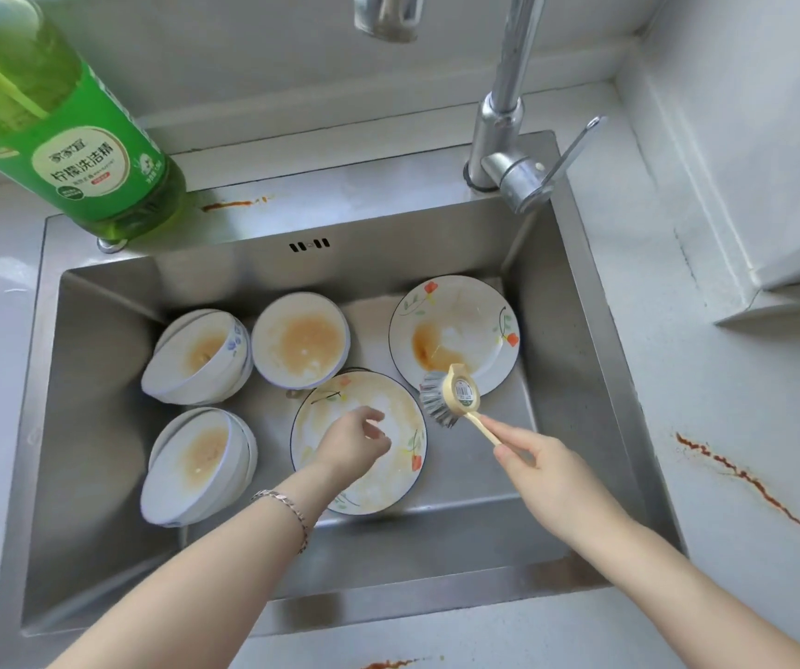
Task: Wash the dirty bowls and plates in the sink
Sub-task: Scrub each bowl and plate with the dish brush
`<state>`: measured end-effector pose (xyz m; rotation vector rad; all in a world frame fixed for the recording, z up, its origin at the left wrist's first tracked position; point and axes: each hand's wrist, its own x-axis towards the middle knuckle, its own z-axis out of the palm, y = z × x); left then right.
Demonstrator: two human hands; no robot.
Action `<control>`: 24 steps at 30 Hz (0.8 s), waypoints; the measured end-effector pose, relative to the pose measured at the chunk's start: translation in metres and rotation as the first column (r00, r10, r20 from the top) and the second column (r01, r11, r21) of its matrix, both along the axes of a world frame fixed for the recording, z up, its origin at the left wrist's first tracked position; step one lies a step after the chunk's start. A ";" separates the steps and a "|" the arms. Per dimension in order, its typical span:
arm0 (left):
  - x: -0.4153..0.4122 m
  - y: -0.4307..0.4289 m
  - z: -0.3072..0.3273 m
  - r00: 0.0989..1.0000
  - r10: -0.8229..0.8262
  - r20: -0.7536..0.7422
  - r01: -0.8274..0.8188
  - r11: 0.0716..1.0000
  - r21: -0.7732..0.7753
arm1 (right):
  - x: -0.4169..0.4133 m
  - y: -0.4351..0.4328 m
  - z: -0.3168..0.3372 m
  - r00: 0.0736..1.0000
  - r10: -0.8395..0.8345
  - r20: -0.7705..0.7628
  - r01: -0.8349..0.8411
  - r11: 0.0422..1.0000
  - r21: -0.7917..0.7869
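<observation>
The left hand reaches down into the sink and hangs over the near plate. Its palm faces down, its fingers are loosely bent, and it holds nothing. I cannot tell if it touches the plate. The left arm comes in from the bottom and slants up to the right, with a bracelet on the wrist.

The right hand is just to the right of the left hand. Its fingers and thumb pinch the thin handle of a brush. The brush head points away from the hand, with its bristles to the left, by the edge of the far plate. That plate lies past the right hand.

The bowls sit to the left of the left hand and past it. The plates and bowls are stained brown. A tap stands far past the right hand, and a soap bottle far past the left.
</observation>
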<state>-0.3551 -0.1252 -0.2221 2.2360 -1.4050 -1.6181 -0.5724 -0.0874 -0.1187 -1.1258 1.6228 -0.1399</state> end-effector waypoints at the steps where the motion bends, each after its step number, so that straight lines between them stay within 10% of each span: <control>1: -0.006 -0.010 0.000 1.000 0.029 -0.010 -0.029 1.000 -0.009 | -0.003 -0.004 0.000 1.000 -0.014 -0.001 0.014 1.000 -0.003; 7: -0.027 -0.087 -0.017 0.998 0.027 0.063 -0.013 0.977 -0.215 | -0.020 -0.033 -0.002 0.994 -0.105 -0.007 0.104 0.992 -0.072; 24: -0.031 -0.102 -0.038 0.853 0.367 -0.370 -0.384 0.923 0.029 | -0.014 -0.028 -0.023 0.975 -0.220 0.043 0.221 0.975 -0.018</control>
